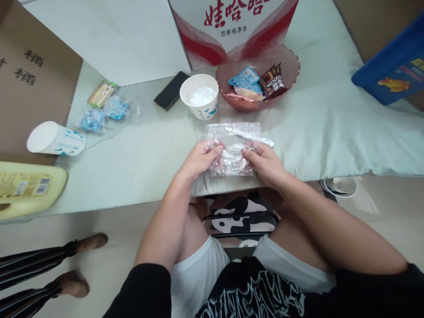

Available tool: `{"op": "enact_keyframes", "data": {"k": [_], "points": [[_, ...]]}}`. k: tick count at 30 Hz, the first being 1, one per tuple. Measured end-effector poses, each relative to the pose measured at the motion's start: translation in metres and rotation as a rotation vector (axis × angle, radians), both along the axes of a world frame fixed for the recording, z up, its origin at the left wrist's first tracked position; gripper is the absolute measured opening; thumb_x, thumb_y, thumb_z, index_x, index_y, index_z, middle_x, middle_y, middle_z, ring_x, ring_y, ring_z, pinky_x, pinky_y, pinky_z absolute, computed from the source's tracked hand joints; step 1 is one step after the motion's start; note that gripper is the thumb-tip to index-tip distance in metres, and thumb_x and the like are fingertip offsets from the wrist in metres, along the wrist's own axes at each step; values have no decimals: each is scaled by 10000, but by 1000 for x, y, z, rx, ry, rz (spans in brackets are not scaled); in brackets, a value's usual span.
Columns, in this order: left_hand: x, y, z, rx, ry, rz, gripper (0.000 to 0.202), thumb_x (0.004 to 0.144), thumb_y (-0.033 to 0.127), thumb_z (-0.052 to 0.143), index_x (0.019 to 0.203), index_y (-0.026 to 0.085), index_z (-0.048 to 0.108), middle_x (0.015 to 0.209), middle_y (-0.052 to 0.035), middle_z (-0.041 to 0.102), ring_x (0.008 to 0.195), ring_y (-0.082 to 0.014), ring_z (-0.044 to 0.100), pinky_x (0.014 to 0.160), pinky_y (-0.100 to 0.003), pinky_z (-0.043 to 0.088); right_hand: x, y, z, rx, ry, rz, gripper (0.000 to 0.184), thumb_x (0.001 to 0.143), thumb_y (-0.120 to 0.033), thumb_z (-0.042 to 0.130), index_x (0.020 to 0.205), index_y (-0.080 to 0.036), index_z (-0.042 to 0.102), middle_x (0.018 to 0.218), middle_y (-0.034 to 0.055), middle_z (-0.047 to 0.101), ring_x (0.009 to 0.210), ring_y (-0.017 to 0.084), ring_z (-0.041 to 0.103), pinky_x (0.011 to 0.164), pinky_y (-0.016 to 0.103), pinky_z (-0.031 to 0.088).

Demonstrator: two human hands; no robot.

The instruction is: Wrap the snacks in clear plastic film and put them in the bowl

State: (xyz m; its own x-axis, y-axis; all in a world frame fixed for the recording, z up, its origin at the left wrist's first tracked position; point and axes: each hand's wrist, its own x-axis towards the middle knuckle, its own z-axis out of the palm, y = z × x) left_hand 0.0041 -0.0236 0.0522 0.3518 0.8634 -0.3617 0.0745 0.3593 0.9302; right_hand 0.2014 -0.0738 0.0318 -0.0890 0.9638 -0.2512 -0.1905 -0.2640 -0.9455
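Observation:
Both of my hands pinch a clear plastic bag [232, 160] near the front edge of the bed-like covered surface. My left hand [202, 158] grips its left side, and my right hand [263, 161] its right side. The crinkled film hides parts of my fingers. Just beyond, a flat clear sheet [214, 131] lies with a white plastic utensil [265, 141], its other end under or behind the film. A paper cup [199, 97] with clear, shiny contents stands farther back. Beside it, a pink scalloped bowl [228, 95] holds several snack packets [245, 78].
A black phone [171, 90] lies left of the cup. Farther left are wrapped blue items [94, 120], a snack pack [101, 93] and a tipped paper cup [56, 139]. Cartons [232, 26], a yellow jug [31, 190] and a blue container [391, 66] stand around. Another person's feet [74, 285] show lower left.

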Motion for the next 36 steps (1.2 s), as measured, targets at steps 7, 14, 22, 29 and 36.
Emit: {"op": "enact_keyframes", "data": {"k": [7, 14, 22, 29, 36], "points": [[-7, -9, 15, -24, -214, 44, 365, 686, 279, 806, 1022, 211, 681, 563, 66, 614, 476, -113, 613, 452, -195, 474, 6, -11, 12, 18, 220, -60, 319, 755, -414, 758, 1016, -278, 634, 488, -96, 510, 370, 114, 436, 380, 253, 360], [-6, -11, 16, -76, -316, -15, 388, 639, 531, 745, 657, 155, 652, 611, -36, 643, 526, -158, 629, 496, -276, 527, 14, -9, 22, 56, 241, -85, 495, 758, -711, 525, 689, -228, 606, 580, 6, 578, 478, 148, 537, 446, 304, 426], [6, -15, -6, 161, -79, 311, 511, 604, 110, 817, 1041, 240, 585, 837, 49, 652, 671, -79, 611, 626, -187, 488, 16, -10, 16, 158, -438, -62, 462, 716, -293, 723, 1144, -232, 559, 752, -44, 638, 573, 132, 512, 572, 295, 401], [11, -24, -1, 11, -141, 218, 349, 786, 492, 770, 822, 187, 605, 744, -1, 648, 690, -121, 635, 686, -253, 541, 4, -13, 7, 662, -727, -183, 87, 809, -188, 619, 766, -262, 615, 858, 24, 735, 847, 228, 648, 832, 410, 478], [6, -22, -7, 16, -105, 111, 328, 713, 437, 820, 778, 174, 636, 694, 16, 643, 662, -120, 611, 658, -247, 517, -15, -19, 4, 803, -697, 131, 226, 952, -349, 578, 890, -275, 783, 1104, 50, 765, 1023, 254, 636, 965, 471, 456]]}}
